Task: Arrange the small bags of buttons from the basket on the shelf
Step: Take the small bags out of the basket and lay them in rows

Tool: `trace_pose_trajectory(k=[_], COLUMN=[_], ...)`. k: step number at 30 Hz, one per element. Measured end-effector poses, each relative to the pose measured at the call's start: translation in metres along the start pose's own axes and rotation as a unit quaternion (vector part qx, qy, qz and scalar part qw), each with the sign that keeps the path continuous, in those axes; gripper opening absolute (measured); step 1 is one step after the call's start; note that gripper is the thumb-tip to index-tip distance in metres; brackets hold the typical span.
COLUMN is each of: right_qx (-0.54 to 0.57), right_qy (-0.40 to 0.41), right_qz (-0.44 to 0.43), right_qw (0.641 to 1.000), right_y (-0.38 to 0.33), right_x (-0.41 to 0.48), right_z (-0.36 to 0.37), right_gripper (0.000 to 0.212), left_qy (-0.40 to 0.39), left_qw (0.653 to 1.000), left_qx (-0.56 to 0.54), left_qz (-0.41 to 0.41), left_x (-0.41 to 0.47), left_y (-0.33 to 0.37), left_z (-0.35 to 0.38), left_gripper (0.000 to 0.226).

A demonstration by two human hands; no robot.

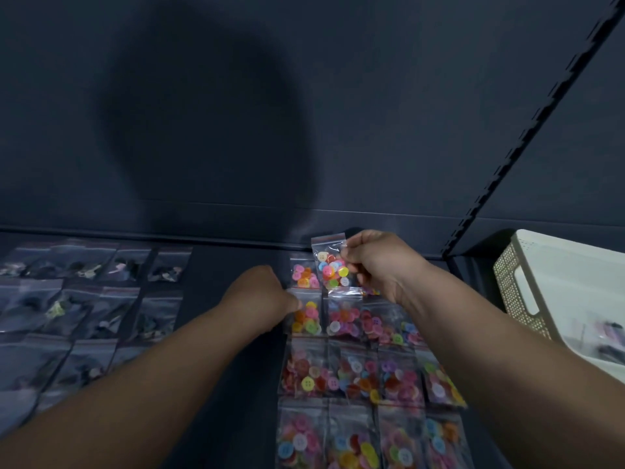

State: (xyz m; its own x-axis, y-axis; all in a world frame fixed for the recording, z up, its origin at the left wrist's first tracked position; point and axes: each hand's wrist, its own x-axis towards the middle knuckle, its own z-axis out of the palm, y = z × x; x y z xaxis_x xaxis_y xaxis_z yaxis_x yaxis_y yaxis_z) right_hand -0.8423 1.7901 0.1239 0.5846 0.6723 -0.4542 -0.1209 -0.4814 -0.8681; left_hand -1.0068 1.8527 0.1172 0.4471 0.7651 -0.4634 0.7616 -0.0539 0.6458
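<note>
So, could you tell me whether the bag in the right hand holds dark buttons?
No, the right hand pinches a clear bag of brightly coloured buttons by its upper edge.

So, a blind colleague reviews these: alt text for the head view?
The right hand pinches a bag of bright buttons over rows of similar bags on a dark shelf; the left hand touches a laid bag. A white basket stands right.

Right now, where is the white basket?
Head view, far right: the white basket sits past the slotted upright, right of the right hand holding a button bag.
</note>
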Motion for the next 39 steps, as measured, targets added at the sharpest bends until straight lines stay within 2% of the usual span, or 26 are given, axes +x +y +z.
trace_pose_trajectory(k=[4,8,10,12,14,18,22,25,31,35,39], right_qx=[-0.031,-0.149,-0.233,-0.332,-0.415,-0.439,-0.462,-0.478,-0.565,-0.57,-0.566], right_qy=[-0.013,-0.025,-0.025,-0.013,0.012,0.035,0.036,0.04,0.092,0.141,0.184], right_qz=[0.001,-0.02,-0.059,-0.102,-0.135,-0.171,-0.215,-0.246,-0.296,-0.274,-0.244], right_qw=[0.999,0.988,0.97,0.938,0.9,0.882,0.86,0.842,0.764,0.762,0.765], right_y=[-0.005,-0.004,-0.004,-0.007,-0.011,-0.017,-0.017,-0.012,0.001,0.011,0.024], right_x=[0.008,0.014,0.014,0.011,0.005,-0.013,-0.032,-0.051,-0.101,-0.143,-0.177], right_z=[0.022,0.034,0.033,0.033,0.033,0.023,0.0,-0.023,-0.071,-0.1,-0.135], right_gripper=[0.026,0.028,0.023,0.011,0.018,0.023,0.017,0.022,0.044,0.052,0.052], left_qy=[0.014,0.035,0.047,0.058,0.078,0.116,0.151,0.186,0.203,0.186,0.175], left_qw=[1.0,0.999,0.998,0.997,0.994,0.986,0.968,0.935,0.867,0.844,0.836], left_qx=[-0.013,-0.008,0.01,0.031,0.051,0.091,0.156,0.231,0.319,0.337,0.31], left_qz=[0.008,0.029,0.037,0.043,0.053,0.075,0.126,0.194,0.324,0.375,0.417], left_x=[0.005,0.01,0.011,0.009,0.006,-0.004,-0.021,-0.037,-0.072,-0.096,-0.116], left_y=[-0.005,-0.011,-0.014,-0.015,-0.014,-0.01,-0.003,0.006,0.035,0.059,0.079], left_z=[-0.005,-0.008,-0.01,-0.011,-0.013,-0.015,-0.013,-0.009,0.005,0.016,0.034], left_gripper=[0.021,0.018,0.015,0.015,0.018,0.023,0.031,0.044,0.049,0.047,0.057])
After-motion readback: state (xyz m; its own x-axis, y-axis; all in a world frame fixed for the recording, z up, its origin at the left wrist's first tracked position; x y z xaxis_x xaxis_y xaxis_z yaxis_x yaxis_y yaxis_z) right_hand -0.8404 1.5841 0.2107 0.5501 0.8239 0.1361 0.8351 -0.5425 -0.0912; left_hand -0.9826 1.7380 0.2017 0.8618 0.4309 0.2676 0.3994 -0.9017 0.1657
